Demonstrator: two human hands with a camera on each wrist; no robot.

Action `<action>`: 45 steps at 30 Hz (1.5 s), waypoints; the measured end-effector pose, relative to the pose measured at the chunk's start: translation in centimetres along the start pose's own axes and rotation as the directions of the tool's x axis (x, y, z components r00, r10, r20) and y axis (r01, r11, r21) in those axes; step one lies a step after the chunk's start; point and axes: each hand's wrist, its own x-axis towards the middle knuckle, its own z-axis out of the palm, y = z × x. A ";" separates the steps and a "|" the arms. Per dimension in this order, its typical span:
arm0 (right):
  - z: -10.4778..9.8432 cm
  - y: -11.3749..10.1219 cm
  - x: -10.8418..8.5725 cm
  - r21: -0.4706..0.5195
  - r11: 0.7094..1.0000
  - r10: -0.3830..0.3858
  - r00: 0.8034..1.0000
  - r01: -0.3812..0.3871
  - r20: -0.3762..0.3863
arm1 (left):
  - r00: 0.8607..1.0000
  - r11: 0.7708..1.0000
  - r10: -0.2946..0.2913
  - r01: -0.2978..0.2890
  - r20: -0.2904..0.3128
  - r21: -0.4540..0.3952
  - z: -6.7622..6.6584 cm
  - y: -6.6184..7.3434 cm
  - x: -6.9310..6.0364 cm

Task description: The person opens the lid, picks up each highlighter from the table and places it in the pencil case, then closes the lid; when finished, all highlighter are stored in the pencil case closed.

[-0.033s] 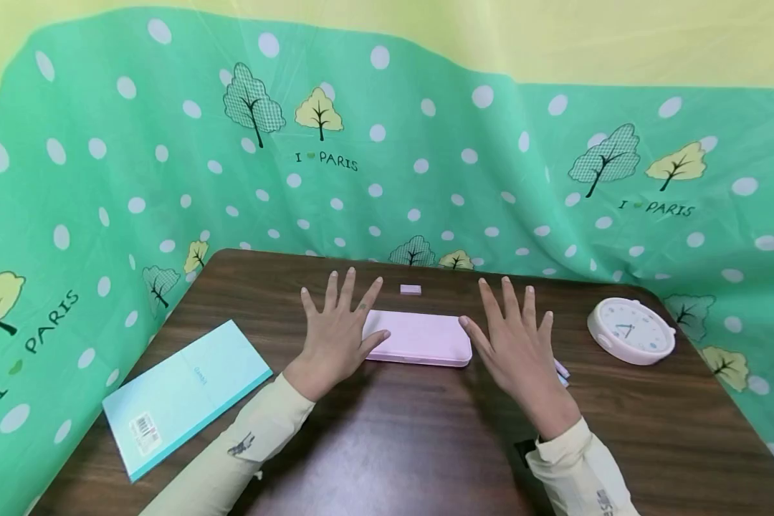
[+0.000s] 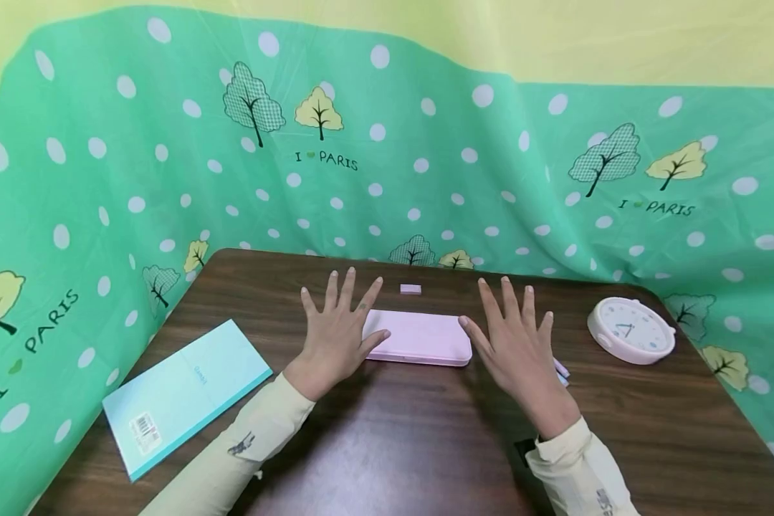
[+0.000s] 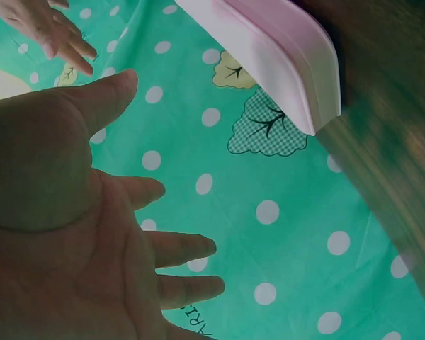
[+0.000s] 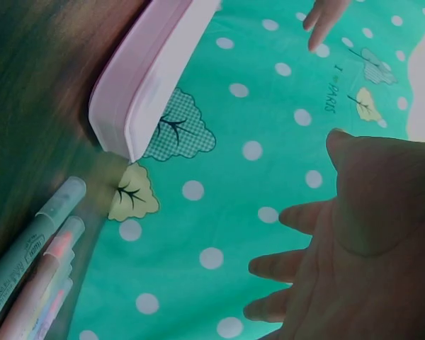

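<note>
A pink pencil case (image 2: 422, 338), its lid down, lies on the table between my two hands. My left hand (image 2: 337, 340) is held over its left end with fingers straight and spread, gripping nothing. At the case's right end is my right hand (image 2: 514, 351), also with spread, straight fingers and nothing held. The right wrist view shows the case's rounded end (image 4: 120, 106) and several capped pens (image 4: 28, 265) side by side; the head view has those pens mostly hidden behind the right hand. Behind the case sits a small purple block (image 2: 410, 289), perhaps an eraser.
A light blue notebook (image 2: 187, 394) with a barcode label lies at the left of the dark wooden table (image 2: 387, 444). To the right is a round white clock (image 2: 631, 331). A green dotted curtain (image 2: 419, 143) borders the table's back and sides.
</note>
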 end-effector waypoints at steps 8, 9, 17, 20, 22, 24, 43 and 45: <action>0.0 0.4 0.0 0.016 1.000 -0.011 0.999 0.010 0.036 | 0.999 1.000 -0.005 0.006 0.034 -0.011 -0.3 -0.1 -0.1; 0.0 0.5 0.1 0.024 1.000 -0.018 0.999 0.017 0.044 | 0.999 1.000 -0.002 0.003 0.034 -0.013 -0.3 -0.2 -0.1; 1.0 3.0 1.2 0.302 0.940 -0.206 0.968 0.155 0.144 | 0.998 0.997 0.045 -0.041 0.053 -0.065 0.5 -1.2 0.8; 1.9 4.3 1.6 0.375 0.912 -0.244 0.954 0.165 0.175 | 0.993 0.989 0.105 -0.097 0.062 -0.115 1.1 -2.1 1.4; 2.4 4.9 1.9 0.388 0.906 -0.259 0.947 0.170 0.190 | 0.984 0.975 0.168 -0.158 0.051 -0.155 1.6 -2.8 1.9; 2.8 5.3 2.0 0.397 0.901 -0.272 0.940 0.174 0.206 | 0.973 0.956 0.228 -0.214 0.047 -0.201 2.1 -3.5 2.3; 4.7 4.9 2.6 0.421 0.892 -0.312 0.901 0.167 0.303 | 0.877 0.813 0.445 -0.312 0.180 -0.492 4.9 -5.9 3.6; 4.7 4.9 2.6 0.417 0.894 -0.309 0.900 0.165 0.308 | 0.876 0.812 0.444 -0.304 0.188 -0.498 4.9 -5.9 3.7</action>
